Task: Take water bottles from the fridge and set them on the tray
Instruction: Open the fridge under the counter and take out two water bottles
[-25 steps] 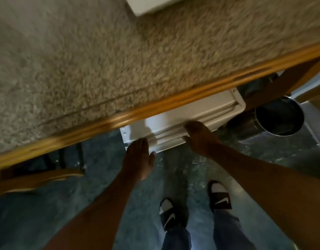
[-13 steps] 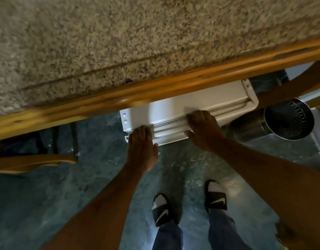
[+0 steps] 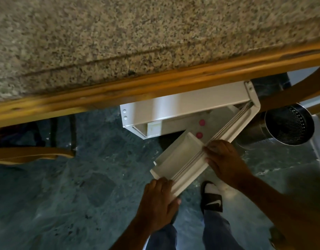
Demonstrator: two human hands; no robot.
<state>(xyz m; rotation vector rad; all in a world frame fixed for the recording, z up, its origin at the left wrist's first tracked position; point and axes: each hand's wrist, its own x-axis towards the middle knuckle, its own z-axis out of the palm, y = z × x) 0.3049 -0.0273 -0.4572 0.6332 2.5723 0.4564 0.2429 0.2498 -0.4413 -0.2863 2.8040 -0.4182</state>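
Observation:
A small white fridge (image 3: 173,107) stands under the counter, seen from above. Its door (image 3: 218,143) is swung partly open toward me, hinged at the right. My left hand (image 3: 157,202) grips the door's free end, fingers curled over its top edge. My right hand (image 3: 224,161) holds the door's top edge near the middle. Two pink bottle caps (image 3: 202,122) (image 3: 199,135) show in the gap between the fridge body and the door. An empty white door shelf (image 3: 177,156) lies inside the door. No tray is in view.
A speckled granite counter (image 3: 137,42) with a wooden edge (image 3: 155,83) overhangs the fridge. A metal mesh bin (image 3: 289,123) stands right of the door. A wooden chair (image 3: 29,152) is at left. My sandalled feet (image 3: 211,197) stand on the dark stone floor.
The fridge door was shut with both hands on its top edge; now it has swung open toward me, and both hands came along with it. Pink caps came into sight.

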